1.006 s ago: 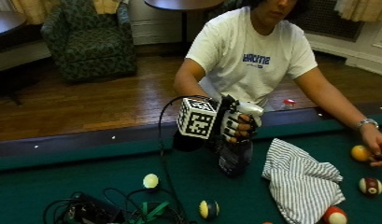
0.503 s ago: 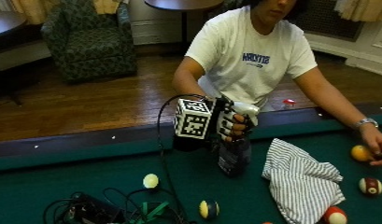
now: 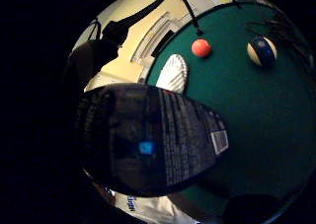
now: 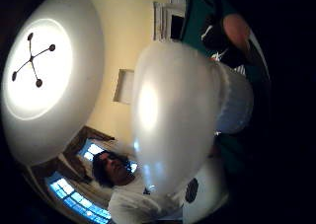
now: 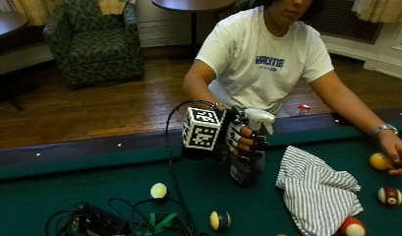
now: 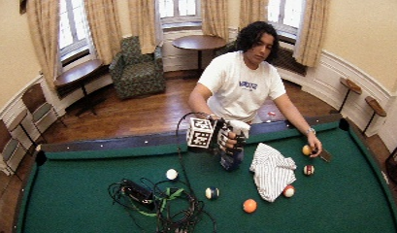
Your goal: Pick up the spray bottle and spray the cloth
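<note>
Black-gloved right hand [image 5: 245, 141] wrapped around the neck of a dark spray bottle with a white trigger head [image 5: 247, 164]; fingers curled round it just below the head. Bottle upright, base at or just above the green felt of the pool table [image 5: 89, 191] — cannot tell whether it has left the surface. Striped grey-and-white cloth [image 5: 316, 189] lies crumpled on the felt just beside the bottle, on the person's left, not touching it

Step in hand, as I judge it: the pick-up — grasp made, spraying not yet begun. White nozzle appears to point roughly toward the cloth side. Next move calls for raising the bottle, aiming the nozzle down at the cloth, and getting a finger onto the trigger; no finger visibly on it now

Bare left hand [image 5: 395, 156] rests far along the rail by a yellow ball [image 5: 380, 161], well apart from the bottle

Writing: bottle label shows columns of fine pale print and a small barcode-like block in the little-finger palm view [image 3: 148, 140]; nothing legible. White T-shirt [image 5: 266, 64] carries a dark blue chest logo, letters too small to read

Loose balls scattered on the felt; a tangle of black cables [image 5: 102, 223] near the front edge
</note>
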`<state>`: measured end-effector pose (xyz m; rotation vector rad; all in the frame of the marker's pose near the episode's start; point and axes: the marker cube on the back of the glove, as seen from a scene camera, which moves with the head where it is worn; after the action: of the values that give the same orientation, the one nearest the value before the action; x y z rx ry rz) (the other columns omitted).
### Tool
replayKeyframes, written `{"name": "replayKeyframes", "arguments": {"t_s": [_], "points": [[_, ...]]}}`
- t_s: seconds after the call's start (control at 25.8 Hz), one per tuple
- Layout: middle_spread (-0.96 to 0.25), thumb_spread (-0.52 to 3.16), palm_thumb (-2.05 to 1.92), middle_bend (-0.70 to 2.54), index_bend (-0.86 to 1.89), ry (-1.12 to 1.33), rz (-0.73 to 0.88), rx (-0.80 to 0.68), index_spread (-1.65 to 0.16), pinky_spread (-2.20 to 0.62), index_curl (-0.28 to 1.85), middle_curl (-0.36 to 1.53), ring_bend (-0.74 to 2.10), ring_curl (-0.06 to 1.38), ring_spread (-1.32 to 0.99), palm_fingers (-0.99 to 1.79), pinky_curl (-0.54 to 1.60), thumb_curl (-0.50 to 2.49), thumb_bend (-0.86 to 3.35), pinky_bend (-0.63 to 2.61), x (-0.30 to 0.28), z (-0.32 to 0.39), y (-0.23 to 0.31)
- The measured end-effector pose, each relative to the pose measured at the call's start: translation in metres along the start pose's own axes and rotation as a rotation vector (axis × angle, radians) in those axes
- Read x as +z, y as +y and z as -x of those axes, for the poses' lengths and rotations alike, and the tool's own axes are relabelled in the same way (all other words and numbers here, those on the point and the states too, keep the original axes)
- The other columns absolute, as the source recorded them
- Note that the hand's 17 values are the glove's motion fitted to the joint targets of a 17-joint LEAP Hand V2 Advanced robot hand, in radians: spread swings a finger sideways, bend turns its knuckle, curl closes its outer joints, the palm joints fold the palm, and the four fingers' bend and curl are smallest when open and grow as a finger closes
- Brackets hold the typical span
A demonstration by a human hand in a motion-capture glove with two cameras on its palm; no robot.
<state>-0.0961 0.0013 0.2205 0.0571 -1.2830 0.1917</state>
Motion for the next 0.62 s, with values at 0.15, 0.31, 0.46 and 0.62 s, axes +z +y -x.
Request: {"name": "replayKeyframes", "arguments": {"t_s": [0.15, 0.31, 0.46, 0.62], "points": [[-0.22, 0.92, 0.75, 0.36, 0.05, -0.007, 0.006, 0.018, -0.36, 0.05, 0.37, 0.43, 0.46, 0.39, -0.21, 0.74, 0.31, 0.42, -0.07, 0.21, 0.005, -0.003, -0.001], [-0.21, 0.89, 0.71, 0.31, 0.03, 0.024, -0.055, -0.004, -0.37, 0.07, 0.31, 0.41, 0.46, 0.39, -0.20, 0.65, 0.32, 0.40, -0.05, 0.25, 0.008, -0.006, -0.007], [-0.21, 0.87, 0.70, 0.29, 0.05, 0.029, -0.111, -0.017, -0.37, 0.08, 0.27, 0.40, 0.48, 0.38, -0.20, 0.63, 0.32, 0.39, -0.04, 0.25, 0.010, -0.007, -0.015], [-0.21, 0.85, 0.70, 0.27, 0.09, 0.037, -0.132, -0.022, -0.38, 0.08, 0.26, 0.39, 0.49, 0.37, -0.21, 0.63, 0.33, 0.39, -0.04, 0.26, 0.017, -0.006, -0.023]]}}
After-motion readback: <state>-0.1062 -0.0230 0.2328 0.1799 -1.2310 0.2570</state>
